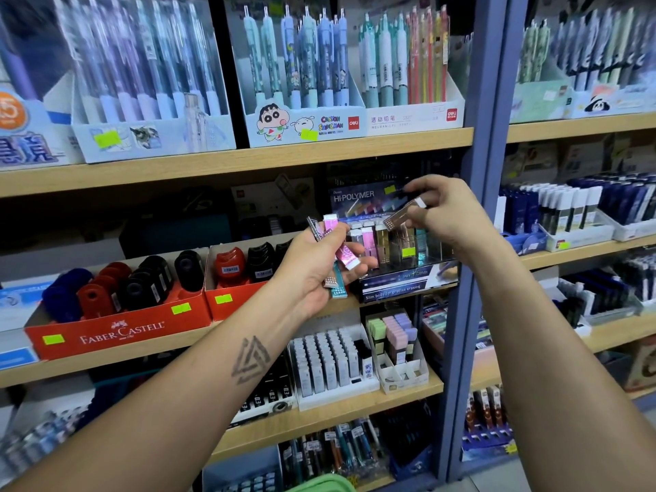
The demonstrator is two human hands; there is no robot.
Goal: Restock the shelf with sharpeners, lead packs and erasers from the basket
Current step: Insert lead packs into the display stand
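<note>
Restocking of slim erasers is the step in hand. Left hand [319, 268] grips a small bundle of slim erasers [339, 257], pink, silver and teal, just in front of the display stand [397, 278]. Right hand [451, 211] pinches one brown eraser [404, 214] between thumb and fingertips, above the stand's upright rows. Next move, by judgement: lower this piece into a slot of matching colour, upright. Legible writing: "HI-POLYMER" and "Slim body for precise erasing" on the stand; "FABER-CASTELL" on the red sharpener tray [120, 332]. Green basket rim [319, 484] shows below.
</note>
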